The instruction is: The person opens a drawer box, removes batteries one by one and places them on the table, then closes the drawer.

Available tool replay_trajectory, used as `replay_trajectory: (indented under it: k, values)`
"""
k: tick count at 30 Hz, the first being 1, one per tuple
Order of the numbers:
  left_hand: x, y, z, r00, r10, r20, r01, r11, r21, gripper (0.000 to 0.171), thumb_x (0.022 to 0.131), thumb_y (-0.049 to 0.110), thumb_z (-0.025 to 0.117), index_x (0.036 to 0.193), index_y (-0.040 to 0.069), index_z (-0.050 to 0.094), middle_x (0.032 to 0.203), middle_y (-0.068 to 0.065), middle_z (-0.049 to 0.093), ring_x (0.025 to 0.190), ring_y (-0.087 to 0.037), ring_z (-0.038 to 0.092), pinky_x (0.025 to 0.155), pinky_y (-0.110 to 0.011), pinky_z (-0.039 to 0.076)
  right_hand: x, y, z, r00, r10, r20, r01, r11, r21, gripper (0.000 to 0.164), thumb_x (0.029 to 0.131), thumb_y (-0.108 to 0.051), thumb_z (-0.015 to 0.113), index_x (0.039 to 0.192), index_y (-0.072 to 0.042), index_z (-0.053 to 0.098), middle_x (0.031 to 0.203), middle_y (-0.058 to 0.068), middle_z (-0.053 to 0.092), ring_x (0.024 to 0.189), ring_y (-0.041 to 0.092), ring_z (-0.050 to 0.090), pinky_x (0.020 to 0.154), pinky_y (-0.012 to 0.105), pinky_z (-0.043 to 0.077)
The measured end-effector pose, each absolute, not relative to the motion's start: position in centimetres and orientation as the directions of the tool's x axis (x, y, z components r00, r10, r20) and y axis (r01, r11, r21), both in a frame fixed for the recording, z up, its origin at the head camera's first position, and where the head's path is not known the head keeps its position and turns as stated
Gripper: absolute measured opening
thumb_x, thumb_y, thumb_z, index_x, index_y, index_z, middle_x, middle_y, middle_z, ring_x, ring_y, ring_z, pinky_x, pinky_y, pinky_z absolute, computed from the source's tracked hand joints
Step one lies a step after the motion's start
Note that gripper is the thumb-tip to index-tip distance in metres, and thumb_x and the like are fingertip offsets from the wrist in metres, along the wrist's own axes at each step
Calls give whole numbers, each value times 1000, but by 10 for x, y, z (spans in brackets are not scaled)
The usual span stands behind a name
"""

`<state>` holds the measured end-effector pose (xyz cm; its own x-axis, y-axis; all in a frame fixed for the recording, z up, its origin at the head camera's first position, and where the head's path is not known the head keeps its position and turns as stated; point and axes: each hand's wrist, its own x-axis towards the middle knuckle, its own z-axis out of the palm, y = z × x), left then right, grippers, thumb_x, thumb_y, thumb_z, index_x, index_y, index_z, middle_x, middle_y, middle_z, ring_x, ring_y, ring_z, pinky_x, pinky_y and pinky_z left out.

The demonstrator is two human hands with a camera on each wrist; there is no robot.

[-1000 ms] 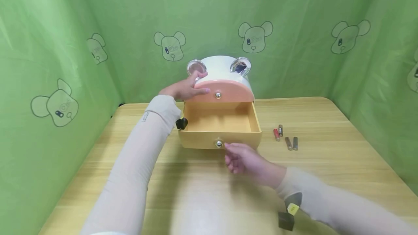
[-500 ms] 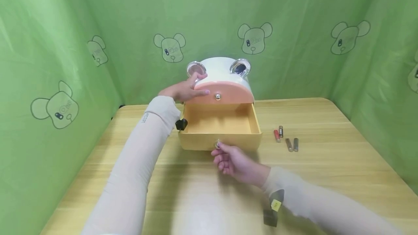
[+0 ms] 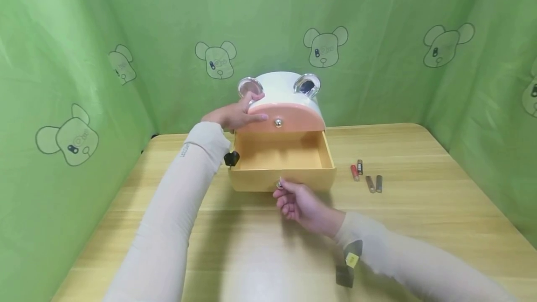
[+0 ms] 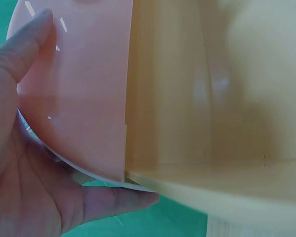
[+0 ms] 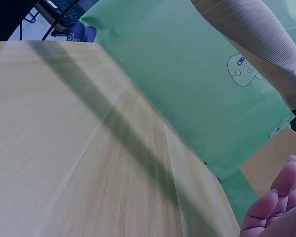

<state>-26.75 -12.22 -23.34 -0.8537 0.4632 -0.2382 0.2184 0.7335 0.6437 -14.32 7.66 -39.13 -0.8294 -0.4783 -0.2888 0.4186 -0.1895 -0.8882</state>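
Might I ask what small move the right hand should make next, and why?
Probably ease the yellow drawer inward: it stands well out, the right hand has thumb and fingers at its knob, and the left hand holds the white-and-pink cabinet.

lower knob [image 3: 279, 184] partly hidden by right fingers [image 3: 278, 194], left sleeve [image 3: 168, 227] cropped below, cylinder print [image 3: 360, 167] illegible
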Motion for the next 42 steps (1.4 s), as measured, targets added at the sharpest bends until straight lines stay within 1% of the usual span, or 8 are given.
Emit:
replay_trajectory:
  k: [4, 8, 12, 16, 20, 28, 37, 42]
  values:
    - [-266, -122, -231, -854, 465, -233, 220, 729, 648, 67, 99, 38, 53, 151, 19, 14, 163, -1, 5, 145, -30, 14, 116, -49, 17, -146, 75, -391, -849, -442, -289, 415, -219, -883, 28, 103, -31, 42, 91, -10, 58, 69, -3, 59, 56, 7, 49, 54, 19, 39]
    - [-281, -126, -244, -856, 472, -212, 227, 711, 666, 71, 97, 42, 56, 150, 22, 14, 163, 1, 5, 146, -30, 13, 116, -50, 17, -149, 75, -390, -864, -414, -287, 406, -237, -883, 23, 103, -29, 43, 97, -10, 55, 71, -4, 59, 55, 7, 49, 51, 19, 38]
    - [-299, -133, -261, -862, 475, -177, 248, 699, 671, 75, 93, 52, 58, 150, 27, 16, 162, 3, 7, 145, -29, 16, 115, -51, 18, -152, 75, -390, -868, -406, -286, 403, -238, -884, 24, 102, -29, 43, 95, -10, 55, 71, -4, 59, 56, 7, 49, 53, 20, 38]
    - [-305, -135, -267, -862, 483, -156, 267, 694, 669, 77, 90, 56, 58, 149, 28, 17, 162, 3, 8, 144, -30, 17, 114, -52, 20, -156, 73, -390, -872, -399, -283, 402, -255, -879, 24, 103, -29, 41, 95, -10, 54, 72, -4, 59, 57, 8, 48, 54, 20, 37]
    - [-305, -135, -268, -856, 495, -149, 276, 681, 678, 77, 92, 54, 58, 149, 26, 16, 162, 6, 7, 145, -29, 15, 115, -52, 19, -161, 72, -392, -879, -391, -271, 393, -277, -877, 25, 103, -29, 42, 96, -9, 54, 73, -4, 59, 58, 7, 48, 54, 19, 38]
    - [-301, -134, -272, -860, 487, -150, 259, 671, 695, 79, 90, 56, 59, 150, 29, 16, 162, 7, 7, 146, -28, 14, 115, -52, 18, -172, 69, -397, -891, -374, -256, 384, -325, -864, 28, 103, -31, 45, 95, -8, 57, 71, -4, 57, 57, 6, 47, 51, 16, 38]
    - [-301, -131, -274, -859, 494, -137, 274, 668, 692, 76, 92, 50, 59, 149, 25, 16, 162, 9, 6, 146, -27, 11, 115, -50, 17, -184, 66, -400, -904, -346, -252, 370, -334, -867, 30, 103, -31, 45, 89, -7, 57, 67, -3, 55, 54, 6, 46, 48, 17, 37]
    - [-303, -131, -276, -858, 497, -128, 278, 659, 699, 75, 93, 49, 59, 148, 24, 16, 162, 11, 6, 146, -29, 12, 114, -52, 21, -191, 64, -403, -908, -340, -244, 356, -322, -877, 33, 102, -34, 47, 84, -9, 57, 65, -3, 54, 53, 6, 45, 48, 17, 37]
